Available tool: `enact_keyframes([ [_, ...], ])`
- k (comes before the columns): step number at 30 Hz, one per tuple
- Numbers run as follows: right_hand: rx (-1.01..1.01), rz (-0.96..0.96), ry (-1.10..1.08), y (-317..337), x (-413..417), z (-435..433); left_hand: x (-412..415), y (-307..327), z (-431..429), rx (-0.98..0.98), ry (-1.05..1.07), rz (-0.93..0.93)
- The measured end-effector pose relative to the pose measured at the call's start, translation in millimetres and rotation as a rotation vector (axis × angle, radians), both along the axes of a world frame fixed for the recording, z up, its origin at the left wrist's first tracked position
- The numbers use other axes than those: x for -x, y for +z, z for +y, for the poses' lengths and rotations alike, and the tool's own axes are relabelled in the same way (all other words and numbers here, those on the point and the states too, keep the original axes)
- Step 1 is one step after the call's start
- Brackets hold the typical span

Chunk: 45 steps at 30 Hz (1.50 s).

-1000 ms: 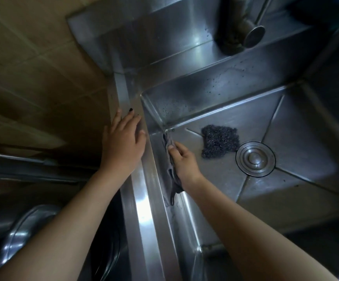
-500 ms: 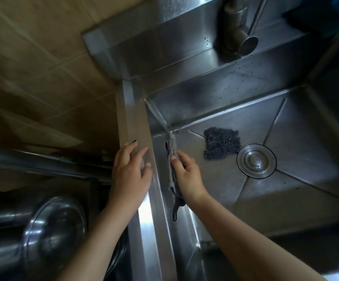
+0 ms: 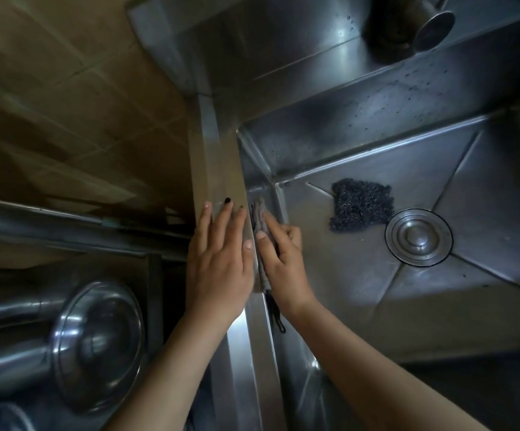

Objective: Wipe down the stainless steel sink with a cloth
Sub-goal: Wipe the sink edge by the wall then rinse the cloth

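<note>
- Right now the cloth (image 3: 259, 217), a greyish, nubbly strip folded narrow, is pressed against the left inner wall of the sink (image 3: 361, 119), just below the rim and close to the far left corner. A dark loop (image 3: 278, 321) hangs from its near end down the wall.
- Stainless steel throughout, the sink has a creased floor sloping to a round drain (image 3: 418, 236), dark specks scattered over its back wall, and bright glare on the near stretch of the left rim.
- Reaching in from the lower right, the right hand (image 3: 282, 259) has its forearm angled across the basin and its palm turned toward the left wall.
- Its thumb lies along the cloth's upper face while the other fingers (image 3: 291, 234) curl round the far side, so the cloth is gripped and held to the steel.
- Opposite, the left hand (image 3: 218, 269) rests palm down on the flat left rim, its forearm coming up from the bottom edge.
- Those fingers (image 3: 225, 219) are straight and slightly spread, point away from the person and hold nothing; some nails carry dark polish.
- Both hands sit just beside each other, with the rim's inner edge between them.
- Further out, a dark wire scourer (image 3: 361, 206) lies on the sink floor just beside the drain; whether the two touch is unclear.
- Above the back ledge, a faucet (image 3: 414, 23) shows at the top right.
- Left of the sink are brown tiles (image 3: 66, 88), and a steel bowl (image 3: 97, 340) sits at the lower left.
</note>
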State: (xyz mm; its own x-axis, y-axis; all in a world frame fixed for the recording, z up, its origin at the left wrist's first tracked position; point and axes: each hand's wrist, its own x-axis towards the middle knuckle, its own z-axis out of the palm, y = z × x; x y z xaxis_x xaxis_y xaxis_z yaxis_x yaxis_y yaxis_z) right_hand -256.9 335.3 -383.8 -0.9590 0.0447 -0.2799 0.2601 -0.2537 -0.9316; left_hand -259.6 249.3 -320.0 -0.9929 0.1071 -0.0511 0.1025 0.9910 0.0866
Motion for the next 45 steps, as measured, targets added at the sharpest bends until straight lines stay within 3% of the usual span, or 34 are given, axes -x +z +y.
enact_keyframes([
  [6,-0.063,0.015,-0.021,-14,23,-6,1,0,1,0.063,-0.014,-0.001],
  [19,-0.272,-0.299,0.106,-59,2,-2,0,-1,-1,0.096,-0.022,0.006],
  [27,-0.128,-0.139,0.079,-13,-26,0,0,0,1,0.089,-0.015,0.031],
  [35,-0.111,0.027,0.047,-5,18,-3,0,-2,4,0.092,0.008,0.059],
  [45,-0.304,-0.205,0.138,-73,41,-4,0,-1,2,0.088,0.004,0.025],
])
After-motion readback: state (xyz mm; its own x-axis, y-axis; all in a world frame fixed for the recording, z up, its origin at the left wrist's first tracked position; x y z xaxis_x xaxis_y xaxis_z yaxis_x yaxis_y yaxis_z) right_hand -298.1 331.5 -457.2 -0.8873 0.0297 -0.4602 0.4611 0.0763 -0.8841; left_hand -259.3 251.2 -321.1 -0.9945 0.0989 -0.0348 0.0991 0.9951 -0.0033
